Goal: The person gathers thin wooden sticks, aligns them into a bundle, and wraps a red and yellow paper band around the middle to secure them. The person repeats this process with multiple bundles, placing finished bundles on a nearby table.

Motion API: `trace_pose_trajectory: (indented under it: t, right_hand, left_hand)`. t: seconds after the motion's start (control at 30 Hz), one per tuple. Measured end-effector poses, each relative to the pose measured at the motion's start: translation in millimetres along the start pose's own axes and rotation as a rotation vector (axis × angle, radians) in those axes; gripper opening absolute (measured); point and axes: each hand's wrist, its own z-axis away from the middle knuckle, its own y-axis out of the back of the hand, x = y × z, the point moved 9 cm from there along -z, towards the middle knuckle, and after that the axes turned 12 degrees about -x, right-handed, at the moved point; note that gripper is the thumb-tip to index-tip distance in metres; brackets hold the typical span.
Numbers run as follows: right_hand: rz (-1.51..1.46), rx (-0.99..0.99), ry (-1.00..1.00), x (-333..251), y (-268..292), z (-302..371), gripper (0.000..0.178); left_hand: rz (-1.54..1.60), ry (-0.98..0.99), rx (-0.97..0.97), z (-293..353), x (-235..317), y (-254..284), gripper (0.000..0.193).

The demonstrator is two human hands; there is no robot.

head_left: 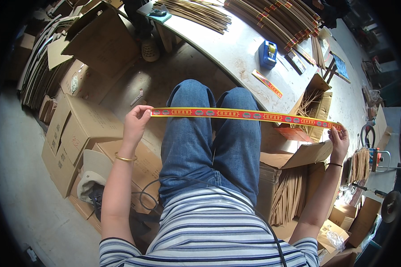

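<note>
A long red and yellow printed paper strip (227, 114) is stretched out flat above my knees. Its left end is pinched between the thumb and fingers of my left hand (138, 121), which has a gold bangle on the wrist. My right hand (339, 137) grips the other end, slightly lower, with a dark band round that wrist. Another red and yellow strip (267, 83) lies on the white table ahead, beside a blue tape dispenser (268, 54).
Bundles of incense sticks (272, 20) and loose sticks (196, 14) lie on the table (205, 33). To my right stands an open carton (266, 178) of sticks. Cardboard boxes (82, 129) and stacked flat cardboard (35, 66) are on the left. A black cable (182, 178) crosses my lap.
</note>
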Motion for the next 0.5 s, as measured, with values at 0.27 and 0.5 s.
trace_pose_trajectory:
  t: [0.27, 0.5]
  right_hand:
    - [-0.008, -0.006, 0.016, -4.5, -5.0, 1.2, 0.036]
    - [-0.007, -0.021, 0.023, -2.6, -6.4, -1.0, 0.035]
  left_hand:
    - [-0.032, -0.016, 0.015, -1.9, -2.6, 4.4, 0.012]
    - [-0.032, -0.009, 0.013, -2.8, -5.4, 7.2, 0.013]
